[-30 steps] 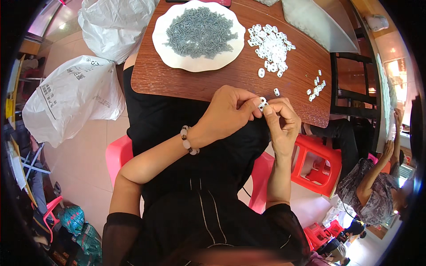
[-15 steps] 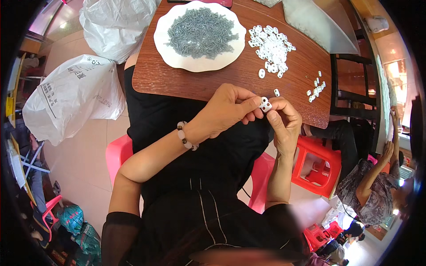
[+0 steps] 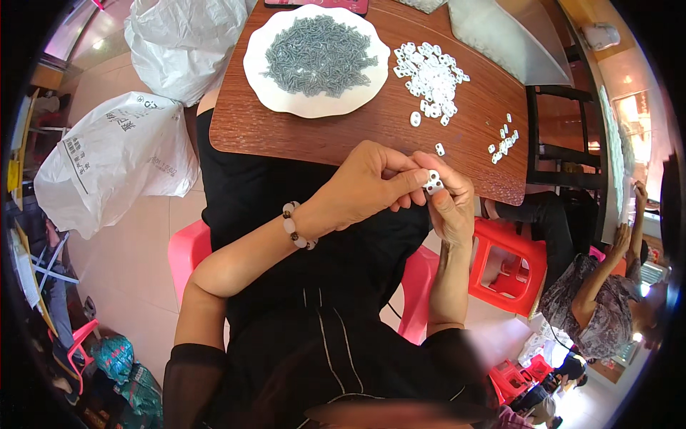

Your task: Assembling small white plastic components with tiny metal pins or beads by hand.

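Observation:
A small white piece with dark round holes (image 3: 434, 182) is pinched between my two hands, just off the table's near edge. My left hand (image 3: 364, 184) holds it from the left with thumb and fingers. From the right, the thumb and fingers of my right hand (image 3: 454, 204) close on it too; part of it is hidden by the fingertips. Similar white pieces (image 3: 433, 82) lie heaped on the table beyond, with one loose piece (image 3: 439, 149) just past my hands. A scalloped white plate (image 3: 314, 113) holds many short grey rods (image 3: 319, 57).
The brown table (image 3: 286, 136) spans the top middle. A smaller group of white pieces (image 3: 504, 147) lies at its right. A pale scoop-like tray (image 3: 504, 43) stands at the far right. White sacks (image 3: 118, 154) sit left, a red stool (image 3: 532, 297) right, near another person (image 3: 589, 311).
My right hand has turned and moved slightly left, its fingers now closer round the white piece. The piece has shifted a little down and right in the picture. The view has shifted slightly.

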